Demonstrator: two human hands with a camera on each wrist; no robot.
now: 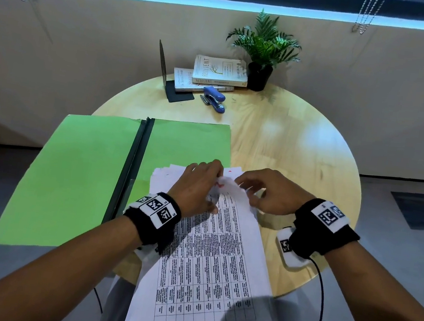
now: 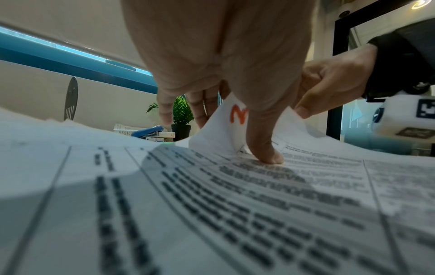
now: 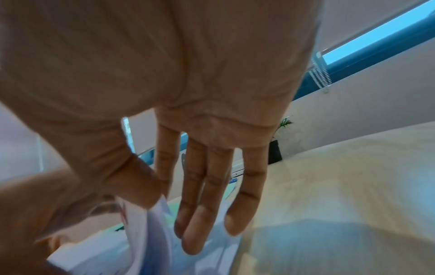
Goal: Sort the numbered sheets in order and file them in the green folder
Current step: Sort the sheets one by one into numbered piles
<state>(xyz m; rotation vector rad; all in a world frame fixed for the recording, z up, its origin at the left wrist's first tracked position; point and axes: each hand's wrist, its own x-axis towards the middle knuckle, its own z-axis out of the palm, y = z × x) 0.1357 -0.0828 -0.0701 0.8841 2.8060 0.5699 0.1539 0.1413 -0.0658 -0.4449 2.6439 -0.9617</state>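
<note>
Round pale-wood table (image 1: 288, 143) against a beige wall, a lowered blind and a strip of blue window light above; grey floor around.

Green folder (image 1: 74, 177) lies open on the table's left side, overhanging the edge, dark spine clip down its middle. Stack of sheets (image 1: 213, 263) just right of the folder's spine, partly over its right leaf, near end hanging off the table toward the person. Top sheet carries a printed table.

Left hand (image 1: 199, 185) on the stack's far end, thumb (image 2: 266, 148) pressing down on the top sheet, fingers curled behind a lifted corner marked with a red number. Right hand (image 1: 271, 192) pinches that corner between thumb and forefinger, other fingers (image 3: 195, 214) straight.

Beyond the folder: blue stapler (image 1: 213, 98), two stacked books (image 1: 211, 75), black bookend (image 1: 163, 67), potted fern (image 1: 262, 54). Both wrists wear black bands with markers.
</note>
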